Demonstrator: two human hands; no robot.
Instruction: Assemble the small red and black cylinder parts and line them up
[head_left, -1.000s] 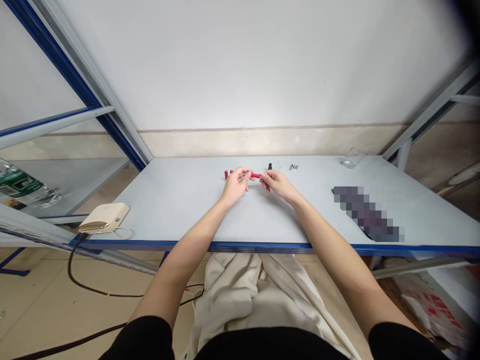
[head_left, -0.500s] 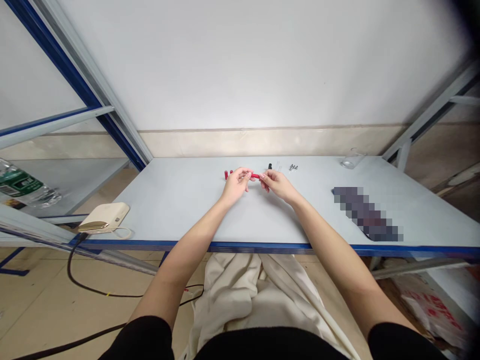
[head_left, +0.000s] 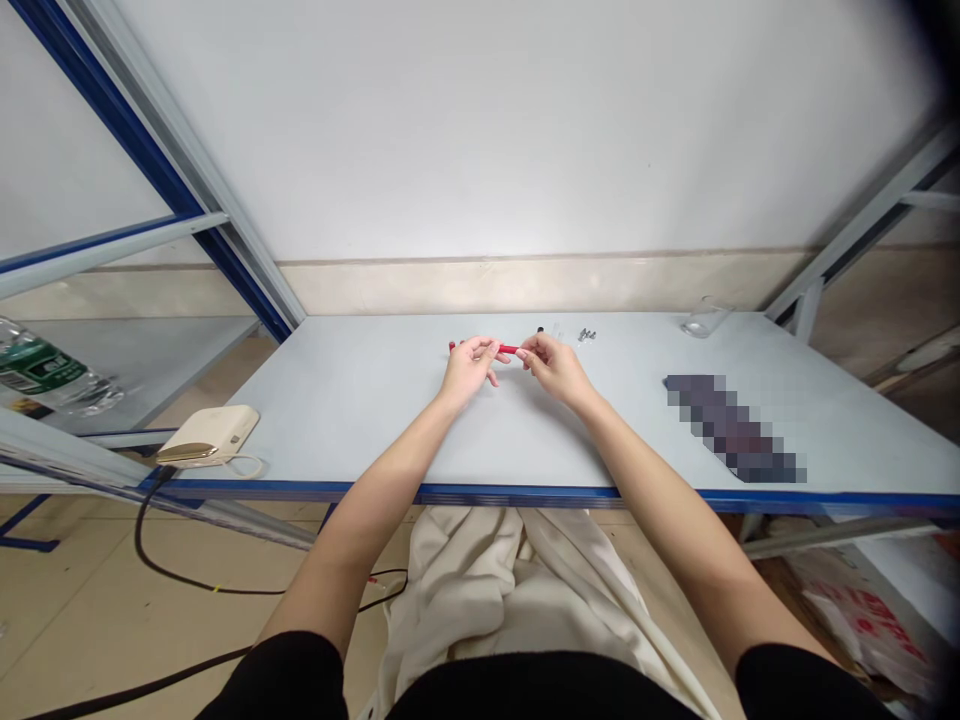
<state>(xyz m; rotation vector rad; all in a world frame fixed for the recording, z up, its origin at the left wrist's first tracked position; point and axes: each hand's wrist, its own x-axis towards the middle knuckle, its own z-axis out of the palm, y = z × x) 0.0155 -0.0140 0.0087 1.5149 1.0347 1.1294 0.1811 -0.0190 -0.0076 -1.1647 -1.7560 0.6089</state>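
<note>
Slim red cylindrical tube is above the grey, blue-edged desk, well in from both ends. I pinch it between left hand and right hand. If either pinch loosens, it could drop and roll across the desk.

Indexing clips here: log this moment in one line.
left hand: holds red rod | right hand: holds its other end | nearby: small metallic pieces

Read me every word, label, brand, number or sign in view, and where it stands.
Nothing reads clearly.
Green bottle label: pale print, too blurred.
Whitish bag: red print, too blurred.
Pale box: dark mark, too small.
Red stick: no lettering visible.
</note>
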